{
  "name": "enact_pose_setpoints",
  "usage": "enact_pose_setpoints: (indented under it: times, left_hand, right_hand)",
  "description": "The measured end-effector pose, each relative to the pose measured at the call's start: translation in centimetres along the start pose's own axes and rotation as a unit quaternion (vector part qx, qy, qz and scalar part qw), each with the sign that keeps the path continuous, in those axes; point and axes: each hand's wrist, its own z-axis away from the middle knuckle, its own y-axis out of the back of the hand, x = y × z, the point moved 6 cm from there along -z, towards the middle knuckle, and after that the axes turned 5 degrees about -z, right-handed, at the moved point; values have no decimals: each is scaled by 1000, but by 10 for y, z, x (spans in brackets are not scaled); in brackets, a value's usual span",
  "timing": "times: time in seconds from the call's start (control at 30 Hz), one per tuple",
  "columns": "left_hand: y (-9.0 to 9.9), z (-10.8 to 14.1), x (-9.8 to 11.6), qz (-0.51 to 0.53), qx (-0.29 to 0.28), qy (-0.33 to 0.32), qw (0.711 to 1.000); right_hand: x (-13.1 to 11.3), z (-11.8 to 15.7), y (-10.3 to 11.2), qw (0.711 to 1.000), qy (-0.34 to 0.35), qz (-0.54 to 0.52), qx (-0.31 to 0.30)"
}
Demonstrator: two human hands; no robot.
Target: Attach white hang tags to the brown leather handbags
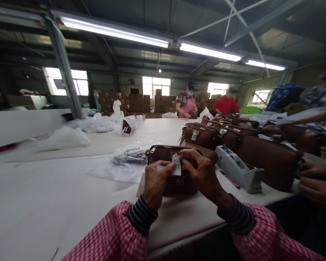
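A brown leather handbag (180,187) stands on the table in front of me, its zip and gold-coloured clasp facing up. Over the clasp hangs a small white strip (176,165), perhaps paper or foam. My left hand (156,179) pinches the strip from the left between thumb and fingers. At its right edge, my right hand (205,174) has thumb and index finger bent close together by the clasp; whatever they grip is hidden. Just right of the bag sits a grey tape dispenser (240,170), with a dark pink pen (229,179) beside it.
Rows of brown handbags (225,136) fill the table's right side. A clear plastic bag with a dark cord (130,156) lies behind my left hand. Plastic wrapping (97,122) is heaped farther back. Another person's hands (319,183) work at the right edge; two people stand across the table.
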Motion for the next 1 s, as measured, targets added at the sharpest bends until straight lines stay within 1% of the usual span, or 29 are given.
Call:
enact_pose_setpoints:
  times: [0.17,0.33,0.5,0.63,0.7,0.8,0.9,1.0]
  left_hand:
    - [-1,-1,-3,2,9,-5,1000]
    - [-2,-1,-5,2,33,-10,999]
    - [-5,1,-2,22,55,-17,998]
    - [-7,2,0,32,73,-21,997]
    - [-7,1,1,20,83,-29,996]
    - [-6,1,2,9,100,-37,994]
    - [-6,0,1,17,106,-33,994]
    - [-6,-1,-1,32,102,-25,994]
  right_hand:
    - [-3,-10,4,999,33,42,-9]
    - [-4,-17,-1,999,18,20,-36]
    - [-11,-19,-4,998,28,27,-47]
    - [-12,-21,-3,996,30,20,-81]
    - [-15,-23,0,994,47,40,-92]
    - [-20,-29,7,984,95,110,-101]
    - [-20,-31,7,962,154,176,-139]
    - [-16,-29,0,935,209,219,-186]
